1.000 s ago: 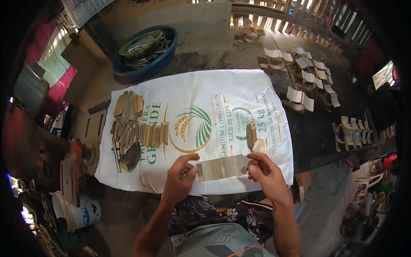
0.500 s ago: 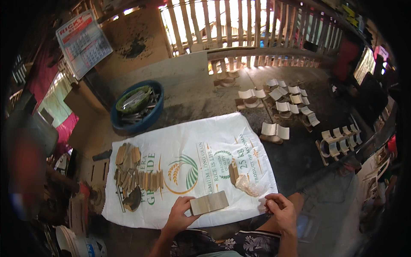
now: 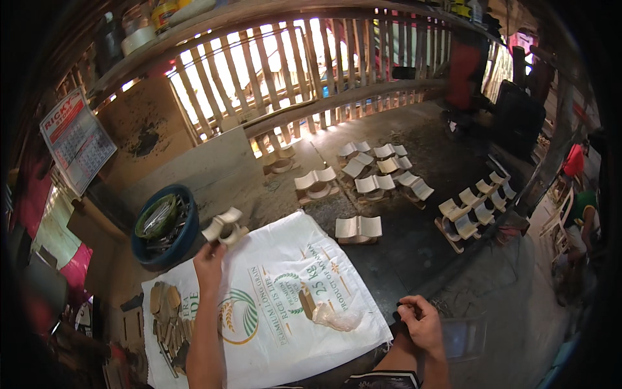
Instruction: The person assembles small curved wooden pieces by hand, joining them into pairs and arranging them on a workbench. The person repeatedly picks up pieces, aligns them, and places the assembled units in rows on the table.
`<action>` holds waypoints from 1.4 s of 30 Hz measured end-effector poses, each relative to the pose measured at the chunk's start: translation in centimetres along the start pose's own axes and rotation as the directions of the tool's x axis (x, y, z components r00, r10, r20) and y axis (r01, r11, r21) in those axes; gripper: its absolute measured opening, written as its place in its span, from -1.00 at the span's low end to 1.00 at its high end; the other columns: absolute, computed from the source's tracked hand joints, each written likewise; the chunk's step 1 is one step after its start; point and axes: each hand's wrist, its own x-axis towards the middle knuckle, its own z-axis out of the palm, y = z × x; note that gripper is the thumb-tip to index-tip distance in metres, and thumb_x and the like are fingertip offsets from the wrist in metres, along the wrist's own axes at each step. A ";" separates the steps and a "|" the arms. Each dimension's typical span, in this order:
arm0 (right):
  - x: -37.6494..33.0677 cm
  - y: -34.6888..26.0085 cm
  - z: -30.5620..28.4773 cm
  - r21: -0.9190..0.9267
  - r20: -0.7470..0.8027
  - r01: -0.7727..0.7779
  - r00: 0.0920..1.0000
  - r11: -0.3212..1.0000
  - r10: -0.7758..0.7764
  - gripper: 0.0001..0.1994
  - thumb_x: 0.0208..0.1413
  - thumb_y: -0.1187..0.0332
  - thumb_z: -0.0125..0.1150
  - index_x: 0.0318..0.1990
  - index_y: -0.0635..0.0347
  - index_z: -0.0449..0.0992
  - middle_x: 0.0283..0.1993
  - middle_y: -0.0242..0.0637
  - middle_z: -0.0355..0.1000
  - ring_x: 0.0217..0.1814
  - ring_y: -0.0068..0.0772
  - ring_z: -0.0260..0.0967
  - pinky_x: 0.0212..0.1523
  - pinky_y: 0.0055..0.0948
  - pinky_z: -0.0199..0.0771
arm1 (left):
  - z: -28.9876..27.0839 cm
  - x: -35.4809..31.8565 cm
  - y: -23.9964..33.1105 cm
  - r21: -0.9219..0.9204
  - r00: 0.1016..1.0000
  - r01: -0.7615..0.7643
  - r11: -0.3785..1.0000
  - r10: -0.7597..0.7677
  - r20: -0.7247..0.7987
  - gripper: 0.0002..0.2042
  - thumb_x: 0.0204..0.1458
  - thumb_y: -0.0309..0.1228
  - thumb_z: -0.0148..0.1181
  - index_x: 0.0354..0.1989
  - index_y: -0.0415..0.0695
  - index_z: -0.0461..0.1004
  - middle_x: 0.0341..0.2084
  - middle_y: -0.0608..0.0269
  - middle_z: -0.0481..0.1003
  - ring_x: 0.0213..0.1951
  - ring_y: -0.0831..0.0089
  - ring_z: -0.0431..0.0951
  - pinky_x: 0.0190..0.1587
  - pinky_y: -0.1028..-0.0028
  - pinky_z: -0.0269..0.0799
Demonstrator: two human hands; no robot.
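Your table (image 3: 414, 259) is dark toward your right and paler at the far left. Across its near part you have a white printed sack (image 3: 272, 243), bearing wood pieces (image 3: 167, 303) and a crumpled clear plastic bag (image 3: 337, 319). Past its far left corner stands a blue basin (image 3: 152, 259); beyond the sack cluster pale curved pieces (image 3: 374, 185), with a row of similar pieces (image 3: 465, 226) at your right.

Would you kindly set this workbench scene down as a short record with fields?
Surface: white woven sack with green and orange print
Left hand: touches a pale, curved-topped piece; grip unclear
Right hand: loosely curled beside the sack
Sack, left: piled brown wooden-looking strips
Sack, right: crumpled clear plastic
Beyond sack, left: round blue basin holding a green basket
Beyond sack, right: more pale curved-topped pieces
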 end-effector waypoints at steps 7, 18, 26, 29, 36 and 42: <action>-0.2 0.2 -1.1 -0.084 -0.054 -0.050 0.998 0.995 0.045 -0.81 0.24 0.41 0.40 -0.08 0.32 0.65 -0.30 -0.38 0.57 -0.27 -0.63 0.46 -0.21 -0.55 0.47 | 4.5 11.0 -6.3 0.374 0.933 0.248 0.893 -0.117 -0.341 -0.65 0.10 -0.26 0.44 -0.07 -0.29 0.72 -0.19 -0.01 0.73 -0.12 0.20 0.73 -0.05 0.29 0.56; 1.3 0.8 -0.8 -0.274 -0.065 0.112 0.989 0.955 -0.135 -0.76 0.16 0.34 0.46 -0.12 0.32 0.66 -0.23 -0.18 0.62 -0.32 -0.39 0.56 -0.27 -0.44 0.51 | 5.7 11.0 -10.3 0.650 0.909 0.409 0.641 -0.227 -0.349 -0.55 0.09 -0.01 0.40 0.03 -0.06 0.71 -0.07 0.08 0.69 0.05 -0.02 0.63 0.11 -0.21 0.39; 1.3 -0.8 -0.3 -0.253 -0.109 0.052 0.991 0.966 -0.081 -0.83 0.15 0.40 0.45 -0.18 0.29 0.69 -0.34 -0.24 0.58 -0.45 -0.50 0.43 -0.36 -0.46 0.42 | 5.1 10.2 -9.8 0.768 0.958 0.284 0.574 -0.197 -0.206 -0.53 0.12 -0.07 0.38 0.12 -0.11 0.66 0.14 -0.03 0.52 0.24 -0.07 0.46 0.22 -0.19 0.36; 1.3 -1.2 -0.2 -0.198 -0.116 0.011 0.993 0.980 -0.034 -0.84 0.16 0.39 0.44 -0.17 0.28 0.69 -0.35 -0.25 0.57 -0.46 -0.55 0.41 -0.38 -0.49 0.39 | 4.3 9.3 -10.3 0.779 0.974 0.215 0.588 -0.192 -0.123 -0.44 0.12 -0.11 0.36 0.18 -0.27 0.57 0.14 -0.14 0.49 0.25 -0.13 0.43 0.28 -0.12 0.34; 1.3 -0.2 -0.5 -0.187 -0.168 0.126 0.973 0.974 -0.159 -0.83 0.18 0.36 0.45 -0.15 0.24 0.71 -0.44 -0.28 0.56 -0.56 -0.56 0.39 -0.47 -0.48 0.36 | 2.0 6.2 -9.8 0.773 0.997 0.030 0.633 0.031 -0.064 -0.42 0.07 -0.18 0.33 0.17 -0.38 0.54 0.10 -0.30 0.49 0.24 -0.18 0.44 0.30 0.00 0.34; 1.9 2.8 -0.3 -0.024 -0.171 0.203 0.964 0.979 -0.205 -0.85 0.20 0.42 0.44 -0.15 0.30 0.69 -0.45 -0.30 0.50 -0.57 -0.60 0.31 -0.51 -0.48 0.28 | 6.4 2.2 6.5 0.486 0.958 -0.283 0.827 0.216 0.189 -0.65 0.12 -0.40 0.30 0.04 -0.36 0.59 -0.10 -0.05 0.58 -0.05 0.03 0.62 0.08 0.20 0.51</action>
